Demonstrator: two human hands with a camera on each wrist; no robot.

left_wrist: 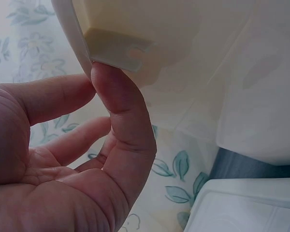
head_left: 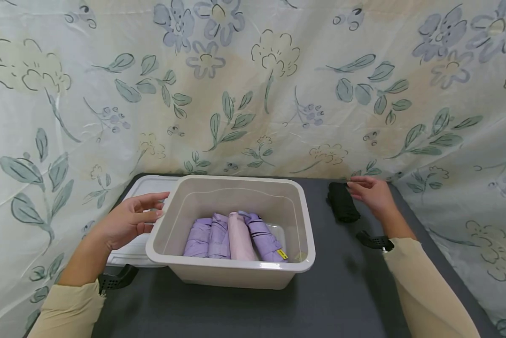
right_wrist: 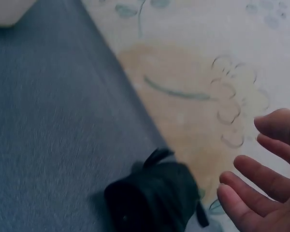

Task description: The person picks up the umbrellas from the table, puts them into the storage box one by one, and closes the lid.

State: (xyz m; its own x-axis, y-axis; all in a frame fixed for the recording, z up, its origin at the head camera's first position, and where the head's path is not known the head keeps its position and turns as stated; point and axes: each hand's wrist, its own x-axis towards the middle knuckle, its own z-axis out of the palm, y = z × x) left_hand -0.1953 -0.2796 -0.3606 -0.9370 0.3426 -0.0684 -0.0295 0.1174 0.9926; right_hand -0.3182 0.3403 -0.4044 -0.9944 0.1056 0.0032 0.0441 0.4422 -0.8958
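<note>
My left hand (head_left: 130, 220) pinches the left rim of a beige plastic bin (head_left: 236, 274) between thumb and finger; the left wrist view shows the fingertip under the lip (left_wrist: 111, 67). Inside the bin, several rolled fabric bundles lie side by side: lilac ones (head_left: 198, 239) and a pale pink one (head_left: 241, 237). The rightmost lilac roll (head_left: 264, 239) has dark bands and a yellow tag. On the right, my right hand (head_left: 373, 195) is beside a rolled black fabric bundle (head_left: 343, 203), its fingers loosely bent. A gap separates them in the right wrist view, where the bundle (right_wrist: 154, 198) shows loose straps.
A white lid (head_left: 128, 256) lies flat under and left of the bin. Everything stands on a dark grey table (head_left: 320, 305). A floral curtain (head_left: 253, 94) hangs behind the table and along both sides.
</note>
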